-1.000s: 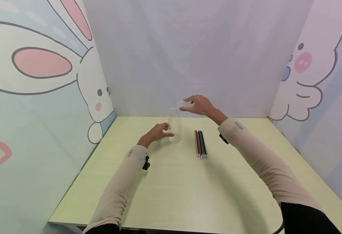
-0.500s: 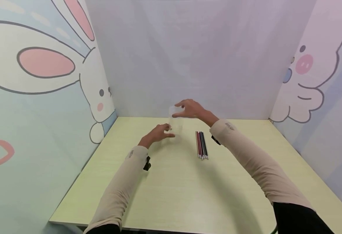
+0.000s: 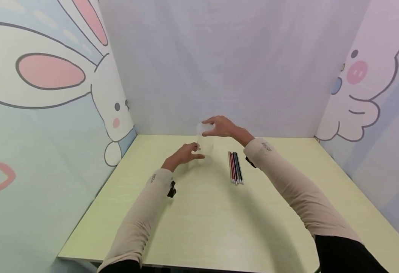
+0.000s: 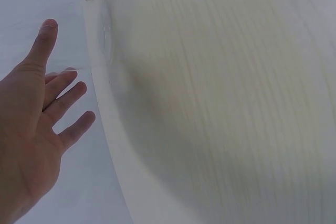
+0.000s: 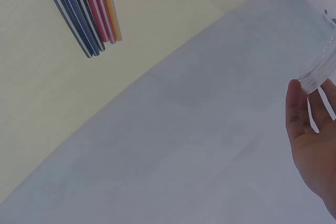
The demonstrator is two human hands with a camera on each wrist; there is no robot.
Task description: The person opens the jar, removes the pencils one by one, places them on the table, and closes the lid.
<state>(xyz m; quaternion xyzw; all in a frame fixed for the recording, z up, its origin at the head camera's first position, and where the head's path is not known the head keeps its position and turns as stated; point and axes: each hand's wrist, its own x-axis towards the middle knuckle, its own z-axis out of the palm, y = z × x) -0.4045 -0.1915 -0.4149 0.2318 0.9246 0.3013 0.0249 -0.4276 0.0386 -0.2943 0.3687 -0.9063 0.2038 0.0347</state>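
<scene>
A clear see-through jar (image 3: pixel 207 147) stands upright on the far part of the table, its round base (image 4: pixel 106 35) showing in the left wrist view. My left hand (image 3: pixel 185 154) holds the jar low on its side, thumb and fingers spread around it. Up at the mouth, my right hand (image 3: pixel 222 126) pinches a clear lid (image 5: pixel 318 72) between thumb and fingers, level with the jar's top. To the right of the jar lies a row of several pencils (image 3: pixel 235 168) in dark, red and orange tones, side by side.
The pale wooden table (image 3: pixel 199 220) ends at a plain grey backdrop (image 3: pixel 240 57) just behind the jar. Cartoon-printed panels stand along the left (image 3: pixel 49 144) and right (image 3: pixel 383 113) sides.
My right hand has come left and slightly down with the lid, from beside the jar's mouth onto it, then stayed there. The left hand has kept its hold on the jar; the pencils lie unmoved.
</scene>
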